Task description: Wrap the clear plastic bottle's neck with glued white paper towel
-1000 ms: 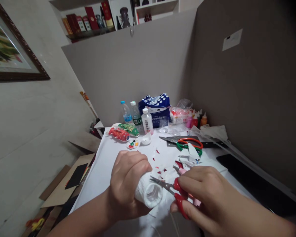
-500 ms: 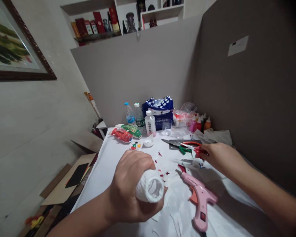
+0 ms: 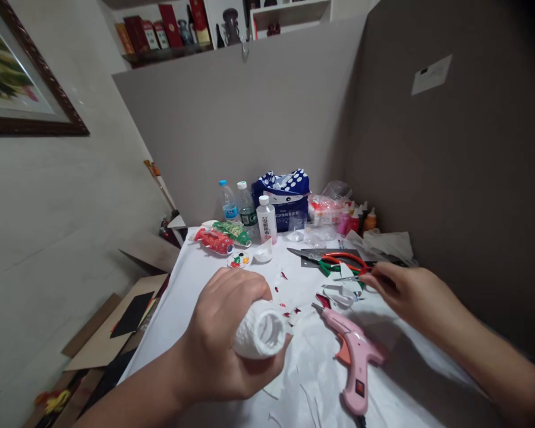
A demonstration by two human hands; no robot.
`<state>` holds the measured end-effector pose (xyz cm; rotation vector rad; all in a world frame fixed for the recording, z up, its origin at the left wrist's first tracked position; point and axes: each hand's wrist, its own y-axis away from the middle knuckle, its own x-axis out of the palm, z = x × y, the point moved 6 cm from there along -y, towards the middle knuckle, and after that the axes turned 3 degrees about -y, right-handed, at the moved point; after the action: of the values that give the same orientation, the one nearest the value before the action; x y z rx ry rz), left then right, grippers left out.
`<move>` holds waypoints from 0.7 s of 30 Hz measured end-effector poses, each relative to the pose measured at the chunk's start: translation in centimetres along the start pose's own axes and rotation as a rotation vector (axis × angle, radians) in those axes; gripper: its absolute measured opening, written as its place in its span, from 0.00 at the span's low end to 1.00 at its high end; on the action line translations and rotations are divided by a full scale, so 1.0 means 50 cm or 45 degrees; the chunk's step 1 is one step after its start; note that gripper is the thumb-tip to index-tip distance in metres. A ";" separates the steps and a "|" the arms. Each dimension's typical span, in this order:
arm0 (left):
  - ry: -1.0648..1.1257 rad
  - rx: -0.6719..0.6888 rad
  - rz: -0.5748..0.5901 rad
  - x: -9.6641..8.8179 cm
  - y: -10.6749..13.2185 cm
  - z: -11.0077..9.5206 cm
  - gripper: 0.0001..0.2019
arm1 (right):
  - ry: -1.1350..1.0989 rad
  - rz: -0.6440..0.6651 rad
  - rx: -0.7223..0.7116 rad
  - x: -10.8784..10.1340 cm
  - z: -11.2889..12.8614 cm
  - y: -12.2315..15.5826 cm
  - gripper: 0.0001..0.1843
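My left hand [image 3: 227,333] is wrapped round a white, rough-surfaced bottle [image 3: 261,333], its open mouth tilted toward me. Over the right side of the table, the fingers of my right hand [image 3: 396,285] are closed on small scissors [image 3: 350,279], thin metal blades pointing left; the grip is partly hidden. Just behind them large scissors with orange-red handles [image 3: 356,257] lie on a dark sheet. A pink glue gun [image 3: 356,351] rests between my hands. White scraps [image 3: 339,295] and small red bits [image 3: 284,276] are scattered beyond it.
Red [image 3: 214,242] and green [image 3: 234,232] decorated bottles lie at the back left, near a paint palette [image 3: 238,260] and a white cup piece [image 3: 263,252]. Drink bottles [image 3: 266,220], a blue bag [image 3: 289,202] and paint bottles [image 3: 353,221] line the back. Grey panels [image 3: 249,119] stand behind.
My right hand has drawn slightly right with the small scissors, whose blades have come away from the large scissors. The view has shifted a little; my left hand still grips the white bottle.
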<state>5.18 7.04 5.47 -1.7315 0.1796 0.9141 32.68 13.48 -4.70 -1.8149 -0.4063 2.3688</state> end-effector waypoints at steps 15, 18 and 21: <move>-0.286 0.109 -0.116 -0.011 0.014 0.004 0.20 | -0.181 0.356 0.096 0.116 0.094 0.171 0.12; -0.324 0.123 -0.134 -0.018 0.013 0.004 0.20 | -0.205 0.303 0.112 0.112 0.076 0.172 0.10; -0.355 0.126 -0.157 -0.023 0.011 0.009 0.20 | -0.524 0.268 0.207 0.116 0.059 0.180 0.10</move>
<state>3.88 6.85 5.76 -1.4893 -0.0641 1.0262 28.82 6.03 -11.99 -1.3568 -0.0565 2.8286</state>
